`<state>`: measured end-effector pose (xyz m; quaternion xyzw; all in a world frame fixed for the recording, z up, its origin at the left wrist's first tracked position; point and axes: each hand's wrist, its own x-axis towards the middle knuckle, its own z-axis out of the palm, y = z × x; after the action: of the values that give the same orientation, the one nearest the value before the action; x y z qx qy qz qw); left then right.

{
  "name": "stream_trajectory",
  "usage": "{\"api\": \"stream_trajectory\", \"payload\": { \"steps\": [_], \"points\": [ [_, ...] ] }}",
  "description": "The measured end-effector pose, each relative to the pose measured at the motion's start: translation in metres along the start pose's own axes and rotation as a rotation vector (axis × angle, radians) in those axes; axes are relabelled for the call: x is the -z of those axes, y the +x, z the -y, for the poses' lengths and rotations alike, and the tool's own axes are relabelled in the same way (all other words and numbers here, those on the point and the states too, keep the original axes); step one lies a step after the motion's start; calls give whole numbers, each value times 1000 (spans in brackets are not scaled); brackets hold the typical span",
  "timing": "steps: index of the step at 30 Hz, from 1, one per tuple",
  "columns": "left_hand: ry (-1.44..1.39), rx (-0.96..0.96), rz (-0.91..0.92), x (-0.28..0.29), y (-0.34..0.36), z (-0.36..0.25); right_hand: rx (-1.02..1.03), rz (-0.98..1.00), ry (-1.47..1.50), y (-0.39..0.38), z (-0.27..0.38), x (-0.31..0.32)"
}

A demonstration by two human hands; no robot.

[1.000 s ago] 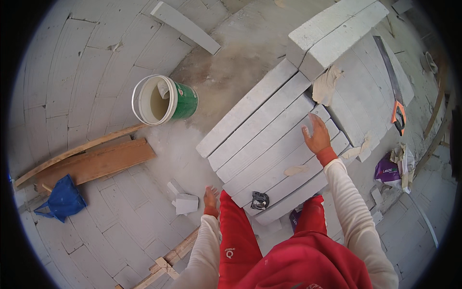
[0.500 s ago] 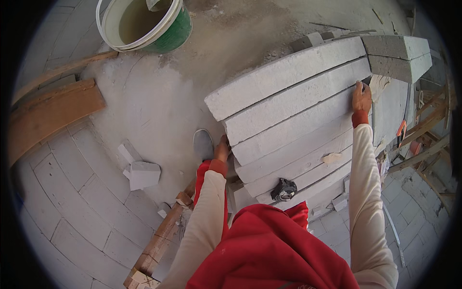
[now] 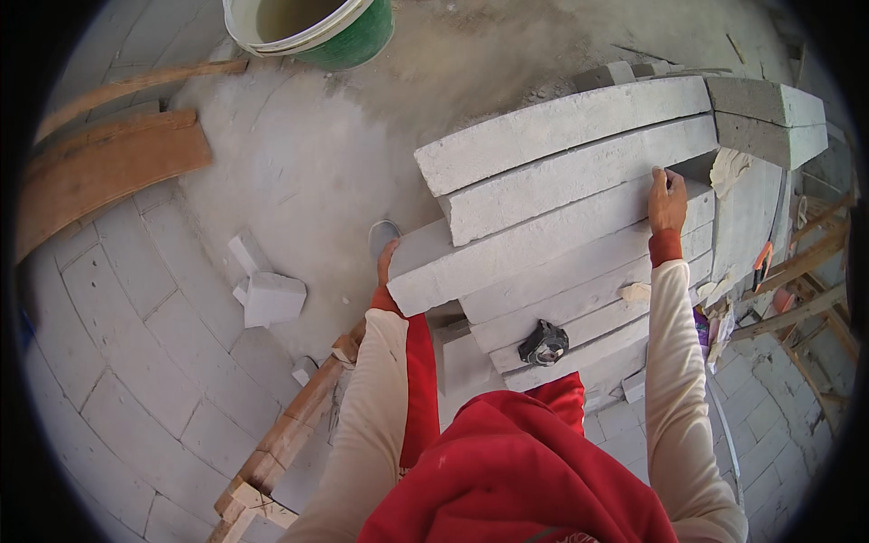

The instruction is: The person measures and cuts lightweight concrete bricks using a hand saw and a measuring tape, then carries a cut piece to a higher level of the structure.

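Diffuse, even light pales the blocks (image 3: 566, 136), shadows are soft, and fisheye distortion bows the plank (image 3: 118, 172) near the black rim.

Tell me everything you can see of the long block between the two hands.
The block is a long, straight-edged, pale grey slab with a matt, slightly rough surface, like lightweight concrete. It looks whole. It lies slantwise among similar blocks, its left end jutting out past them. The left hand is against that end, and the right hand is at the other, partly hiding it. Whether it rests on the stack or is slightly lifted, I cannot tell.
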<state>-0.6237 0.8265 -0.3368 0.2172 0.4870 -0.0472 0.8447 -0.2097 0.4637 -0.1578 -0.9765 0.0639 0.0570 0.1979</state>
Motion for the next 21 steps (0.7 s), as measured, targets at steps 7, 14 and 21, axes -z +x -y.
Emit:
{"api": "stream_trajectory", "payload": {
  "steps": [7, 14, 21],
  "points": [
    [-38, 104, -206, 1, -103, -71, -54, 32, 73, -64, 27, -14],
    [103, 7, -384, 61, -201, -124, -29, 78, 142, -122, 83, -1],
    [114, 14, -562, -14, -319, -188, 80, 37, 211, -170, 127, 49]
  ]
}}
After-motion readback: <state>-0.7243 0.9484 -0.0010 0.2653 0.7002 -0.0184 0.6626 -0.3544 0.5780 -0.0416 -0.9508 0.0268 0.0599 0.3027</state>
